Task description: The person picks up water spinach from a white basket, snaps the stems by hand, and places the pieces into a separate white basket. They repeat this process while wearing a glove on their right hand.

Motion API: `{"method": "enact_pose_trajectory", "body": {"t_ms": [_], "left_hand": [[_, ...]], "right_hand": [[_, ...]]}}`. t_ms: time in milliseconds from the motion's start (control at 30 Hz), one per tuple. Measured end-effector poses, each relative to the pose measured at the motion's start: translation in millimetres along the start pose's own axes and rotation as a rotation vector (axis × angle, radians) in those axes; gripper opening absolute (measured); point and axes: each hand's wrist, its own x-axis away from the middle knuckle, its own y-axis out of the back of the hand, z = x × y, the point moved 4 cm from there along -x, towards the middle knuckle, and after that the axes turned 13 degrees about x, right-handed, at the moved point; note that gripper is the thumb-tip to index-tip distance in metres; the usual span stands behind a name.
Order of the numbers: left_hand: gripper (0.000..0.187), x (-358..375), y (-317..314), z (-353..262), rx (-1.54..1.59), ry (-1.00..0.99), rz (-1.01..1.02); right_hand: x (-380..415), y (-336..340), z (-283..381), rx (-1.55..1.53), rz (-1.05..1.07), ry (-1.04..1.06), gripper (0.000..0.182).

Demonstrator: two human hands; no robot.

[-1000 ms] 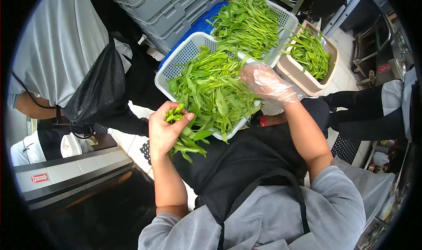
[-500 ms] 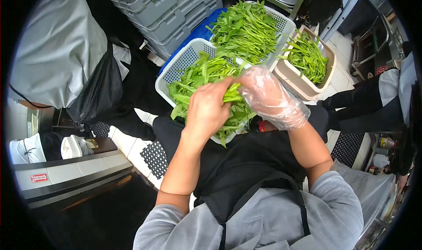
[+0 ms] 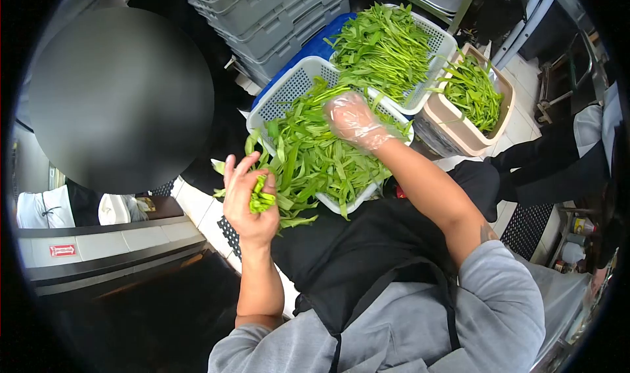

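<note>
My bare left hand (image 3: 251,199) is closed around a small bunch of water spinach (image 3: 262,194), its cut stem ends toward me and its leaves hanging past the near left corner of a grey perforated basket (image 3: 268,108). Loose water spinach (image 3: 328,155) heaps up in that basket and spills over its rim. Inside a clear plastic glove, my right hand (image 3: 354,118) is curled down onto the stems at the basket's far side. Its fingertips are partly hidden among the greens.
Behind is a second basket (image 3: 441,43) of water spinach stems. A beige bin (image 3: 453,127) with more greens stands right of it. Grey crates (image 3: 275,28) are stacked at the back. A person, covered by a blurred disc, is at left; another person's dark-clothed leg (image 3: 558,160) shows at right.
My hands were together over the basket around the stems. The left has moved down and left with a bunch; the right has gone back onto the heap. The person at left has leaned in.
</note>
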Motion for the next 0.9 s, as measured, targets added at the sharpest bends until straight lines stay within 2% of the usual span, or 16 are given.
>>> {"method": "enact_pose_trajectory", "body": {"t_ms": [67,133,233,333,367,400,433,467,500,600,667,767,900], "left_hand": [[0.014,5.9,1.8,13.6,0.159,0.155,-0.033],[0.017,13.0,-0.5,22.9,0.359,0.447,-0.148],[0.018,13.0,-7.9,25.7,0.472,0.54,-0.131],[0.023,11.6,-16.0,28.6,0.369,0.592,0.057],[0.017,4.6,-19.0,24.6,0.353,0.445,0.055],[0.015,-1.9,-20.5,19.6,0.358,0.432,0.081],[0.013,-11.1,-19.1,9.6,0.364,0.42,0.109],[0.01,-19.9,-18.3,1.8,0.369,0.407,0.136],[0.008,-29.2,-18.3,-3.3,0.372,0.323,0.137],[0.012,-55.0,-16.1,-22.6,0.173,0.177,0.253],[0.013,-67.1,-22.2,-28.7,0.08,0.185,0.284],[0.016,-79.1,-43.5,-20.9,-0.012,0.179,0.289],[0.019,-77.1,-90.2,13.1,0.048,0.246,0.34]], "right_hand": [[-5.2,-14.4,-1.0,0.055,-0.08,0.047,0.011],[-5.2,-3.4,-1.5,0.059,-0.048,0.031,0.009],[1.6,27.9,-7.6,0.013,-0.065,0.02,0.009],[11.6,70.5,-10.5,-0.095,-0.12,0.059,0.008],[15.2,79.9,-12.7,-0.128,-0.15,0.076,0.008],[18.7,85.9,-15.7,-0.16,-0.18,0.093,0.008],[20.0,88.9,-18.8,-0.149,-0.211,0.12,0.019],[23.5,92.8,-20.1,-0.139,-0.259,0.154,0.021],[26.7,100.7,-19.2,-0.129,-0.308,0.188,0.022],[34.1,110.6,-21.6,-0.11,-0.351,0.244,0.03],[39.2,99.2,-26.5,-0.154,-0.455,0.271,0.03],[47.4,97.0,-24.1,-0.14,-0.518,0.16,0.027],[54.4,84.5,-20.3,-0.151,-0.571,0.026,0.026]]}}
